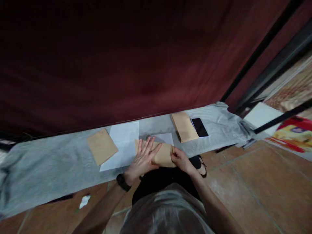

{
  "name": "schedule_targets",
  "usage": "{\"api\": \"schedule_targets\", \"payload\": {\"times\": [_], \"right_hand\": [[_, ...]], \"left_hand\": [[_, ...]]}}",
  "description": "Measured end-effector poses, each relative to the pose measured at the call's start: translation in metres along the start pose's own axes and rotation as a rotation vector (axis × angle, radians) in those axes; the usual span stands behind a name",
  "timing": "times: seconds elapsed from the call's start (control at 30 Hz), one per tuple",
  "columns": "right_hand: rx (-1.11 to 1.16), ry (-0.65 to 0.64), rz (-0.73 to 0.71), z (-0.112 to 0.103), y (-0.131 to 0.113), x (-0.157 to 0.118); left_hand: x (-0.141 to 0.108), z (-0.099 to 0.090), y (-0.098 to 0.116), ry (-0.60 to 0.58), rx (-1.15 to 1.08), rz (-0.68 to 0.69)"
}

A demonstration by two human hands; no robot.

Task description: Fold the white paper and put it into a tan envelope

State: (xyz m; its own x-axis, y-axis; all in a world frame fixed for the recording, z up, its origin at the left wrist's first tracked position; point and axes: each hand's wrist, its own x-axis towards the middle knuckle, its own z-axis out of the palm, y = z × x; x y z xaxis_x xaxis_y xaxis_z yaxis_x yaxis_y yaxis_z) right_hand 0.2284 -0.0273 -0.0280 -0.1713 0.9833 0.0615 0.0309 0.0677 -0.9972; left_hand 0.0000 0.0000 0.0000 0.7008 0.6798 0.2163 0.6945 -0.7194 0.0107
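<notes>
A brown paper envelope point(163, 155) lies crosswise on the bench in front of me, partly over a white sheet point(163, 138). My left hand point(144, 159) rests flat on its left part, fingers spread. At its right end, my right hand point(179, 158) pinches the edge between thumb and curled fingers. To the left, another brown envelope point(102, 147) lies on larger white paper point(125, 139). A stack of brown envelopes point(185, 126) sits to the right, beside a dark-screened phone point(200, 127).
Grey cloth point(56, 165) covers the long narrow bench, with a dark red wall point(136, 71) behind it. A white scrap point(84, 201) lies on the tiled floor point(243, 182). Dark metal bars point(263, 48), a white board point(262, 117) and a red-yellow package point(293, 133) are at right.
</notes>
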Motion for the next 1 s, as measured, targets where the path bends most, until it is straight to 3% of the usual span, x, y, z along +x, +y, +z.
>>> {"api": "schedule_targets", "payload": {"times": [0.2,0.5,0.67,0.73,0.9,1.0], "right_hand": [[-0.012,0.026,0.021,-0.01,0.004,-0.009],[-0.159,0.292,0.141,-0.017,0.012,-0.007],[-0.152,0.291,0.159,-0.019,0.01,-0.006],[-0.189,0.315,0.149,-0.022,0.008,-0.007],[-0.404,0.519,-0.002,-0.033,-0.009,-0.021],[-0.402,0.413,-0.059,-0.037,-0.026,-0.031]], "left_hand": [[0.01,0.001,0.008,0.025,-0.034,0.035],[0.008,0.016,0.015,0.062,-0.046,0.013],[0.018,0.027,0.013,0.042,-0.043,0.009],[0.02,0.028,0.012,0.037,-0.041,0.008],[0.021,0.027,0.013,0.048,-0.058,-0.049],[0.02,0.028,0.014,0.033,-0.075,-0.057]]}}
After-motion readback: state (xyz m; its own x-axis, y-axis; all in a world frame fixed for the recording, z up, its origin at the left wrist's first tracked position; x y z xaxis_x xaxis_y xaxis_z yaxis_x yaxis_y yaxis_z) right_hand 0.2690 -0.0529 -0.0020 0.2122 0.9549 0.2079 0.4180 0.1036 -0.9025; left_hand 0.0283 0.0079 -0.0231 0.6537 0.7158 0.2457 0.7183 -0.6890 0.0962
